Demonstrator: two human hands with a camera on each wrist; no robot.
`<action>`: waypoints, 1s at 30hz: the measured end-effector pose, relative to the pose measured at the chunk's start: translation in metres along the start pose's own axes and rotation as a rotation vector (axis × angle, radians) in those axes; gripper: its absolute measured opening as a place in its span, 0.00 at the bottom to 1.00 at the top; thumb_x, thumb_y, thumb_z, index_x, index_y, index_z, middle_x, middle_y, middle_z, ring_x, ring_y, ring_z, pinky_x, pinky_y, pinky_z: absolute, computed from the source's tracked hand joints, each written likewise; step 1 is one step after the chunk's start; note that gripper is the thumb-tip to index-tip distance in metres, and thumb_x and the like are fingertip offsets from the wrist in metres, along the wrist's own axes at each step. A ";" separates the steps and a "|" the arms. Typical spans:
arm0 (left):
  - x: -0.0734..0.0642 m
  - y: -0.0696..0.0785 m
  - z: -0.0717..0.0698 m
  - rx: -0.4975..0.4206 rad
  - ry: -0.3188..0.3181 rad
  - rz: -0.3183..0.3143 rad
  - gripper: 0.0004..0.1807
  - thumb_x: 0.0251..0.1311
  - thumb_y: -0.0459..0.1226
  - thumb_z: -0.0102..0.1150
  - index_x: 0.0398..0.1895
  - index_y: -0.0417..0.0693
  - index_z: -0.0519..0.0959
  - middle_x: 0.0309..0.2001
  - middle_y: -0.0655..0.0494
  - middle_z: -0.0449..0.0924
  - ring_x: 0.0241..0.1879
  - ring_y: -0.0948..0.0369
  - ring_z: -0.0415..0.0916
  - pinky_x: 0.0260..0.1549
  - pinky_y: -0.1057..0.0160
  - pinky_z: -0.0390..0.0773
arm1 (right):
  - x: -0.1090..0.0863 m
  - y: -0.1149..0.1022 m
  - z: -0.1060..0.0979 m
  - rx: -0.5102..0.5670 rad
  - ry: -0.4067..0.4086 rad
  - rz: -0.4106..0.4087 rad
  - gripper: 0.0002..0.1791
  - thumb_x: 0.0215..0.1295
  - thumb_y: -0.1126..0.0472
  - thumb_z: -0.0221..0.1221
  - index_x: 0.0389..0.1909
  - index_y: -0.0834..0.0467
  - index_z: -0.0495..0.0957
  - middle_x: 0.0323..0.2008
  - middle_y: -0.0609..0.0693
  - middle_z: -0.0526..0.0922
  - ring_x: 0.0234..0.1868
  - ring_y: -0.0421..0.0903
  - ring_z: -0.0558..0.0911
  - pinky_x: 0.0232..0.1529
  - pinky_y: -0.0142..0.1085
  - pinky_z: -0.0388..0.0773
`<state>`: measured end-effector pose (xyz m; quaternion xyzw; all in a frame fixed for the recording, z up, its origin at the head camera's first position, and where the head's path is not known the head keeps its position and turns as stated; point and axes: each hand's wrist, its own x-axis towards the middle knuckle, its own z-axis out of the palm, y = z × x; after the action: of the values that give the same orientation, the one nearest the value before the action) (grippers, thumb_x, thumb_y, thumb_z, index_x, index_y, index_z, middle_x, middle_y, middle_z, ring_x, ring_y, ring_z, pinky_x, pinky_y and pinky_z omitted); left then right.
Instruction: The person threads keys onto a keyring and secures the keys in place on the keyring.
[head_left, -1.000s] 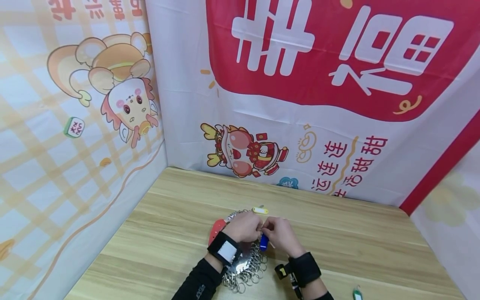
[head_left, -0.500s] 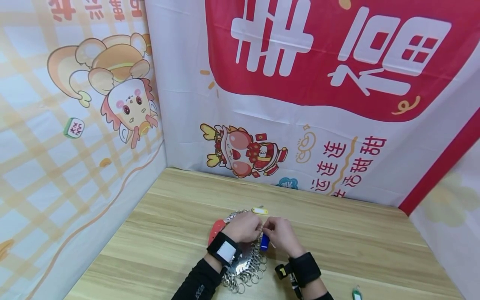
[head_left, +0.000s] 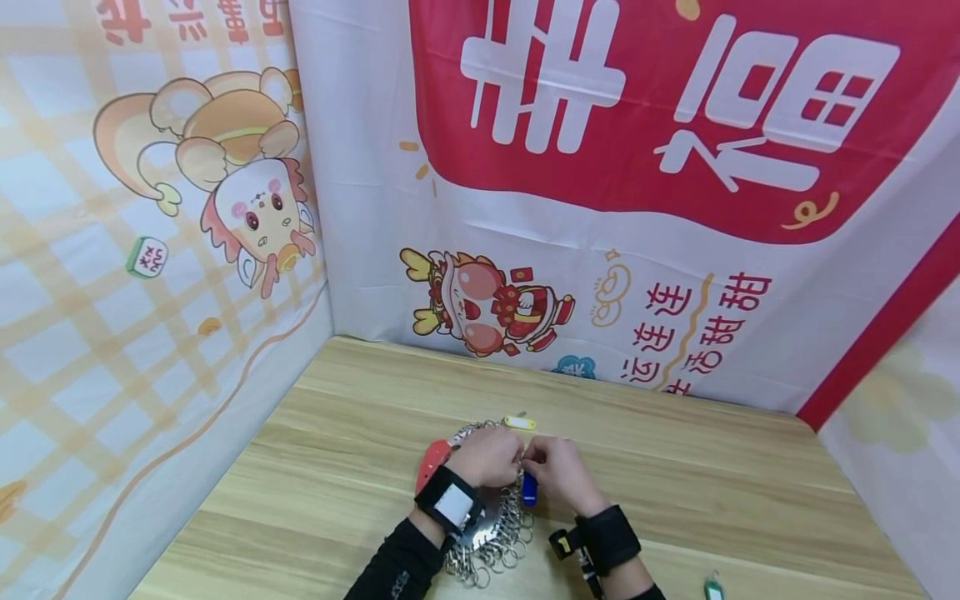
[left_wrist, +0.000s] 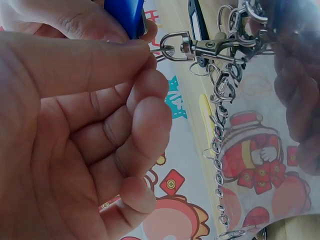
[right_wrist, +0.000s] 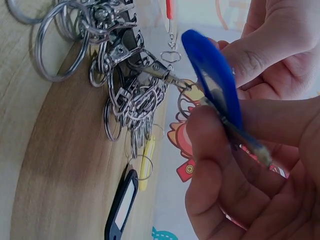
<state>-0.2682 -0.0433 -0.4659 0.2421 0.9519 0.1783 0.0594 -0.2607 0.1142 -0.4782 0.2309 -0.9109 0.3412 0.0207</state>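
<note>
My left hand (head_left: pixel 487 455) is above the left part of a shiny metal plate (head_left: pixel 483 527) with a fringe of clasps and rings. In the left wrist view, its thumb and index finger pinch a small split ring (left_wrist: pixel 159 50) hanging from a swivel clasp (left_wrist: pixel 181 47). Close beside it, my right hand (head_left: pixel 557 468) pinches a blue key tag (right_wrist: pixel 212 70). A slim metal key (right_wrist: pixel 250 142) sticks out past the tag, between the right-hand fingers. The right thumb and index finger partly cover where tag and ring meet.
A yellow key tag (head_left: pixel 520 422) lies behind the hands, and a black key tag (right_wrist: pixel 122 205) is near it. The red tag (head_left: pixel 431 462) lies left of the plate. A green tag (head_left: pixel 713 588) is at the front right. Printed cloth walls (head_left: pixel 360 208) border the wooden table (head_left: pixel 300 467).
Both hands stay almost in place. The blue tag has turned in the right fingers and hangs straighter; the pale sliver beside it no longer shows in the head view.
</note>
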 end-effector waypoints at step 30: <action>-0.001 0.001 -0.001 0.013 0.027 0.006 0.17 0.62 0.37 0.55 0.14 0.52 0.69 0.14 0.60 0.63 0.15 0.64 0.65 0.18 0.67 0.63 | -0.001 0.003 -0.001 0.004 -0.014 0.057 0.08 0.59 0.69 0.61 0.23 0.56 0.77 0.20 0.43 0.75 0.20 0.38 0.73 0.22 0.31 0.71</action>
<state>-0.2668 -0.0438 -0.4645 0.2428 0.9530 0.1758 0.0444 -0.2614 0.1167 -0.4792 0.2071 -0.9166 0.3419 0.0043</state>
